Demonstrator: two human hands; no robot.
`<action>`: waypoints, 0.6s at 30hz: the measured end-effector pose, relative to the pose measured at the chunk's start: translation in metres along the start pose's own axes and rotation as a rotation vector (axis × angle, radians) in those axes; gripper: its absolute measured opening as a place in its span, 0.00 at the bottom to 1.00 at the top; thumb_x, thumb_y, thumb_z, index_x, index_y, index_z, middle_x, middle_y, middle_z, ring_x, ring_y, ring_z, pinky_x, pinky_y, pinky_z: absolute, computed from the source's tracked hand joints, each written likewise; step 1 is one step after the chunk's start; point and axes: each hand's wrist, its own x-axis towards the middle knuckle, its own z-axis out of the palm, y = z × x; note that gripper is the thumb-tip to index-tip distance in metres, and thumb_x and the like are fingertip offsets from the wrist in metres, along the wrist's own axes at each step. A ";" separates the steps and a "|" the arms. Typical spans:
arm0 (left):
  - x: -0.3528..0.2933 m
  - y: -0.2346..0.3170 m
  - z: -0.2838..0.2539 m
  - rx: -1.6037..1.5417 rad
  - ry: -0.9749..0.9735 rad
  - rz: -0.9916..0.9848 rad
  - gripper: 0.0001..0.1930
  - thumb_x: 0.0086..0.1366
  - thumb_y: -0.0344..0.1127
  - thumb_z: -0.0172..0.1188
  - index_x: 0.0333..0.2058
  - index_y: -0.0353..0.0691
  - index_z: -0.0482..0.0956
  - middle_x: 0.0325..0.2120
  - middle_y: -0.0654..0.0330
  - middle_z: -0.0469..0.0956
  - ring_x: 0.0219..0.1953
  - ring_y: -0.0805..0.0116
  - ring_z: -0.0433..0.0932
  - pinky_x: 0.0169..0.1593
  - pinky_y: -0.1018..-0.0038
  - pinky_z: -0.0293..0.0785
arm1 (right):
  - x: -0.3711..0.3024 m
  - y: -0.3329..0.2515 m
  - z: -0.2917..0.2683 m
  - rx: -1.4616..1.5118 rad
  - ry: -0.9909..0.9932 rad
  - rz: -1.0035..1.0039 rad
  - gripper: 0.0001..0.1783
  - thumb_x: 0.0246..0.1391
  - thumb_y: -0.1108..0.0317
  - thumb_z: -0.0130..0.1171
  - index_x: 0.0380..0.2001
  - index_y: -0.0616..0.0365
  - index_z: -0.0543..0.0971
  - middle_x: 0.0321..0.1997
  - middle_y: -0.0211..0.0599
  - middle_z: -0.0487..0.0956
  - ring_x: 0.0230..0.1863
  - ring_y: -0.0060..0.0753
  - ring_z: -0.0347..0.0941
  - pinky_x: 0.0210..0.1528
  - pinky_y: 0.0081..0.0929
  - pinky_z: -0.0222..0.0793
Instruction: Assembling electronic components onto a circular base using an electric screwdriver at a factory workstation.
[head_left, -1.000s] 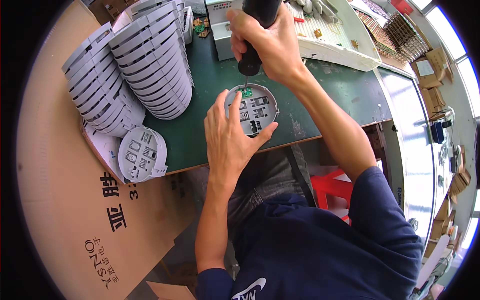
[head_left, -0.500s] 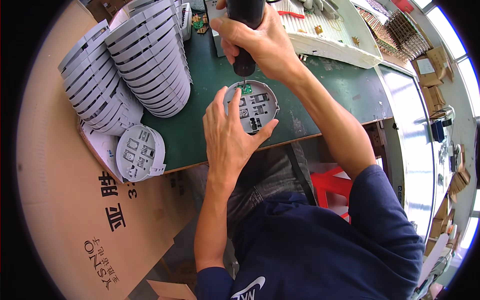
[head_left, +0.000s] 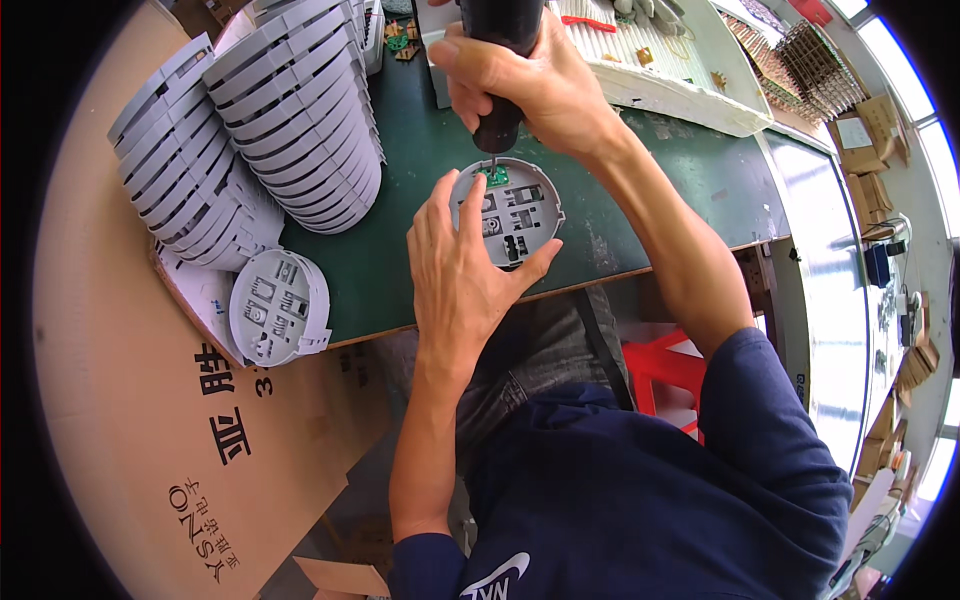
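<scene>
A round grey plastic housing [head_left: 541, 226] lies on the green-topped workbench [head_left: 640, 190], its moulded slots facing up. My left hand [head_left: 458, 275] grips its rim, thumb at the near right edge and fingers along the left side, one fingertip close to a small green circuit board [head_left: 497, 177] seated at the far edge. Above this, my right hand [head_left: 550, 90] is wrapped round a black electric screwdriver [head_left: 499, 128] held upright. Its thin bit points down at the board; whether a screw is under the tip is too small to tell.
Tall nested stacks of grey housings [head_left: 295, 120] stand at the left, with a single housing [head_left: 280, 308] near the bench corner. A large cardboard box [head_left: 130, 400] is beside the bench. At the back lies a white foam tray [head_left: 690, 95]; a red stool [head_left: 665, 375] stands below.
The screwdriver and my right hand have shifted slightly to the right. The housing has moved a touch the same way, with the bit still at the circuit board.
</scene>
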 end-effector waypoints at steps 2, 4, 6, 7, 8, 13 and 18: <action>0.001 0.000 0.000 0.003 0.005 0.004 0.45 0.54 0.63 0.73 0.59 0.34 0.72 0.60 0.45 0.68 0.57 0.45 0.70 0.60 0.53 0.68 | -0.001 0.003 -0.003 -0.051 -0.063 0.100 0.18 0.57 0.63 0.68 0.48 0.59 0.78 0.24 0.37 0.79 0.24 0.28 0.78 0.29 0.27 0.73; 0.001 -0.001 0.000 0.007 0.013 0.010 0.45 0.54 0.63 0.73 0.59 0.34 0.72 0.60 0.45 0.68 0.57 0.45 0.71 0.60 0.53 0.68 | 0.000 -0.003 -0.006 0.039 -0.067 0.175 0.17 0.59 0.60 0.69 0.42 0.59 0.76 0.21 0.32 0.76 0.21 0.23 0.74 0.25 0.24 0.69; 0.001 0.000 0.001 0.010 0.012 0.009 0.45 0.54 0.63 0.73 0.59 0.34 0.72 0.60 0.45 0.68 0.57 0.45 0.70 0.60 0.53 0.68 | 0.000 -0.004 -0.007 0.127 -0.072 0.245 0.18 0.60 0.57 0.69 0.37 0.59 0.75 0.19 0.27 0.73 0.18 0.19 0.70 0.21 0.21 0.65; 0.002 0.000 0.001 0.009 0.013 0.012 0.45 0.54 0.63 0.73 0.59 0.34 0.72 0.60 0.45 0.68 0.57 0.45 0.70 0.60 0.53 0.68 | -0.001 0.002 -0.010 0.066 -0.078 0.258 0.19 0.60 0.56 0.69 0.38 0.59 0.74 0.19 0.27 0.73 0.19 0.19 0.70 0.21 0.20 0.65; 0.002 0.000 0.001 0.013 0.006 0.009 0.45 0.54 0.63 0.73 0.59 0.34 0.72 0.60 0.45 0.68 0.57 0.45 0.70 0.60 0.53 0.68 | -0.001 0.004 -0.011 0.004 -0.084 0.271 0.20 0.60 0.56 0.70 0.40 0.59 0.74 0.19 0.28 0.74 0.19 0.19 0.71 0.21 0.20 0.66; -0.001 -0.001 -0.001 0.018 0.011 -0.002 0.45 0.55 0.64 0.72 0.59 0.33 0.72 0.60 0.44 0.68 0.57 0.44 0.70 0.61 0.52 0.67 | 0.005 -0.002 0.002 0.050 0.026 0.177 0.20 0.61 0.56 0.69 0.40 0.58 0.73 0.20 0.28 0.74 0.19 0.19 0.71 0.22 0.20 0.67; -0.011 0.007 -0.032 -0.128 0.113 0.028 0.51 0.50 0.65 0.75 0.62 0.32 0.70 0.64 0.41 0.65 0.64 0.42 0.66 0.66 0.51 0.64 | 0.025 0.001 0.008 0.089 0.028 0.144 0.17 0.64 0.57 0.68 0.37 0.58 0.74 0.22 0.26 0.75 0.22 0.19 0.72 0.24 0.20 0.68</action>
